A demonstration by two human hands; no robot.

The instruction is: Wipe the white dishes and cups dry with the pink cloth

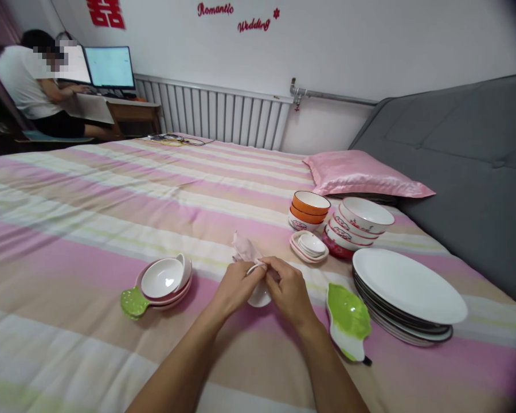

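Observation:
My left hand [237,287] grips a small white dish [259,297] by its rim, the thumb lying along the near edge. Across from it, my right hand [290,289] is closed at the same rim, with a pale pink cloth [244,246] pinched there. The cloth bunches up behind both hands, and my fingers partly hide the dish. To the left, white bowls [160,278] sit inside pink-rimmed dishes over a green leaf-shaped dish [134,304]. Near my right forearm lies a green and white leaf-shaped dish [348,318].
Several plates [408,287] are stacked at the right. Behind them stand stacked floral bowls [365,215], orange bowls [310,209] and small white saucers [311,245]. A pink pillow [365,174] rests by the grey headboard [464,137]. A person [30,80] sits at a desk far left.

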